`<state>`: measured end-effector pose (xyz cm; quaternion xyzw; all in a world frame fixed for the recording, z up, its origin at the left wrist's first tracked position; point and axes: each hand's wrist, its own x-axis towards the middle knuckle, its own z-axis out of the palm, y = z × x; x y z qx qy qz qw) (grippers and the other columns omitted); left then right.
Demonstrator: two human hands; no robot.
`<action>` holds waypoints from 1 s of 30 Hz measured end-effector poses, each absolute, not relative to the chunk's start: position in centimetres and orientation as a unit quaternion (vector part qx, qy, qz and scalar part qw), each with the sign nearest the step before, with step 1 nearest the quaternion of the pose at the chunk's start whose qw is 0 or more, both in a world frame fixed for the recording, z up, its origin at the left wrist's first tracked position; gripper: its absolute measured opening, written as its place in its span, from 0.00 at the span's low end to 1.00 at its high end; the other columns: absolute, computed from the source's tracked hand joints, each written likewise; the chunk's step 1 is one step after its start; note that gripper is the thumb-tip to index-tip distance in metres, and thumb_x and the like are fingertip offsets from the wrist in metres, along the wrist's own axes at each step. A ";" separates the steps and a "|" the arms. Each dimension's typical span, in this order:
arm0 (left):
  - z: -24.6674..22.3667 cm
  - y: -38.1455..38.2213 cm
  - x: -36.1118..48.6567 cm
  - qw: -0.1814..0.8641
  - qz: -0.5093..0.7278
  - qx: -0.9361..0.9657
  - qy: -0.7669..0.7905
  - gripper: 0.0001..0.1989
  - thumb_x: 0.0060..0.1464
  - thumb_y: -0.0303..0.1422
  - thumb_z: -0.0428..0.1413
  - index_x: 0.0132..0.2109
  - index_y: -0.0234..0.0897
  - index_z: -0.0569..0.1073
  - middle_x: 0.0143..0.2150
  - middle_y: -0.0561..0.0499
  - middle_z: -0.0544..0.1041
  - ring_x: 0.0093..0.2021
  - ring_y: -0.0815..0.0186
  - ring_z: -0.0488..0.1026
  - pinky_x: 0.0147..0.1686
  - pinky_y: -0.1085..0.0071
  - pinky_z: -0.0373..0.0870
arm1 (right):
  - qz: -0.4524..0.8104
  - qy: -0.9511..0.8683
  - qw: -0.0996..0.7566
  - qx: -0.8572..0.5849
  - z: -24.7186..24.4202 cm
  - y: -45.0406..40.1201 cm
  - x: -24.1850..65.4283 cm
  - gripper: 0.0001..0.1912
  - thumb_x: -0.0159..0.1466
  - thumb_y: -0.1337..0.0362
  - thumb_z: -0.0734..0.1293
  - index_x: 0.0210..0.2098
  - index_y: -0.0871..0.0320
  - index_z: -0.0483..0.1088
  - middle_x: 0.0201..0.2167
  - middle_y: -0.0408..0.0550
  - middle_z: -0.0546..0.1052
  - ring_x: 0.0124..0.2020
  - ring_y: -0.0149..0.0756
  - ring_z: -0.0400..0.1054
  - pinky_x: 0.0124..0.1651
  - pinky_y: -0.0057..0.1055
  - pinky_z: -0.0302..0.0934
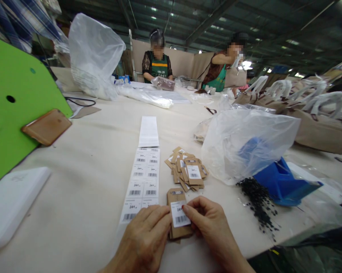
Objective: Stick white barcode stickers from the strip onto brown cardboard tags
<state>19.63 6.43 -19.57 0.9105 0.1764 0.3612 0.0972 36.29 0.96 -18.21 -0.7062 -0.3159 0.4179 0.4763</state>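
Observation:
A stack of brown cardboard hang tags (180, 231) lies in front of me, its top tag carrying a white price sticker (179, 218). From the left side, my left hand (148, 237) is closed against the stack, fingers together and fingertips at the sticker's edge; its thumb is hidden. The thumb of my right hand (211, 223) presses on the sticker's right edge while the other fingers curl beside the stack. Under and beyond my left hand runs a strip of barcode price stickers (143, 178). A loose pile of hang tags (188, 168) sits just past the stack, some with stickers.
Right of the tags are a clear plastic bag (245, 136), a blue plastic bin (284, 184) and black tag strings (258, 201). A phone (47, 127) leans on a green board (14, 94) at left. Beige handbags (319, 125) stand far right. Two people work across the table.

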 end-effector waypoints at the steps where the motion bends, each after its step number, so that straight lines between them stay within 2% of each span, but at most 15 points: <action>1: -19.5 6.4 19.6 0.096 0.363 0.910 0.176 0.17 0.55 0.20 0.46 0.48 0.31 0.73 0.43 0.43 0.77 0.42 0.62 0.73 0.41 0.69 0.74 | 0.414 -0.320 0.475 -0.707 -18.3 1.0 36.3 0.15 0.47 0.52 0.66 0.20 0.59 0.66 0.12 0.38 0.65 0.15 0.25 0.55 0.16 0.22 0.48; 16: -19.4 6.5 19.7 0.083 0.366 0.910 0.175 0.16 0.56 0.20 0.45 0.47 0.34 0.73 0.41 0.45 0.78 0.40 0.62 0.74 0.38 0.68 0.75 | 0.437 -0.301 0.467 -0.707 -18.0 1.2 36.4 0.16 0.46 0.52 0.66 0.19 0.59 0.65 0.11 0.38 0.65 0.13 0.25 0.55 0.16 0.22 0.47; 30: -19.5 6.5 19.7 0.082 0.358 0.914 0.172 0.17 0.55 0.19 0.45 0.47 0.32 0.73 0.41 0.43 0.77 0.40 0.61 0.73 0.38 0.67 0.75 | 0.425 -0.310 0.467 -0.711 -18.2 1.1 36.4 0.15 0.47 0.52 0.66 0.19 0.58 0.64 0.11 0.38 0.65 0.13 0.25 0.55 0.16 0.22 0.47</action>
